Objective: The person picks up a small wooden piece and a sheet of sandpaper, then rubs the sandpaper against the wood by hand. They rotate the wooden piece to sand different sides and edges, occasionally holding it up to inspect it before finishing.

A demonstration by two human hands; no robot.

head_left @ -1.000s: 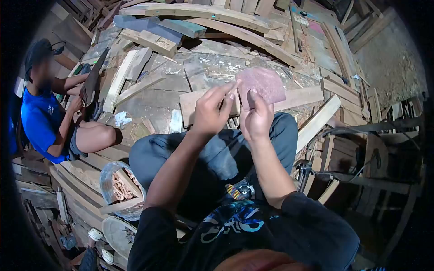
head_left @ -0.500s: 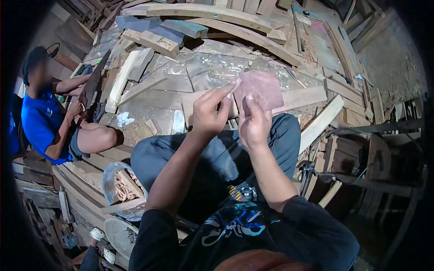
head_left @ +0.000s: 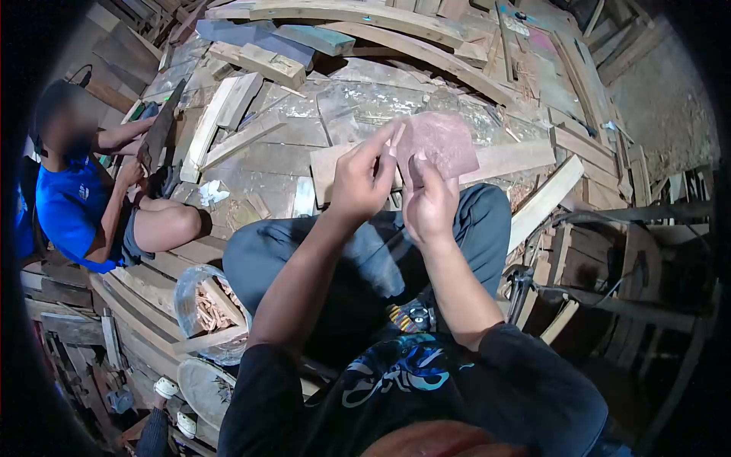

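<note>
My right hand holds a reddish sheet of sandpaper up in front of me, with the thumb pressed on its near face. Close to the sheet's left edge, my left hand pinches a small pale wooden piece between thumb and fingers. That piece meets or nearly meets the sandpaper; its far end is hard to make out. Below both hands lies a flat wooden board, partly covered by the hands and the sheet.
A bucket of wood offcuts stands by my left knee. Further left sits a person in a blue shirt, holding a handsaw. Curved beams lie ahead. A pale plank slants at my right knee.
My left hand has shifted slightly right, its fingertips drawn nearer the sandpaper's left edge. The sheet looks a little more curved. The whole view has shifted slightly.
</note>
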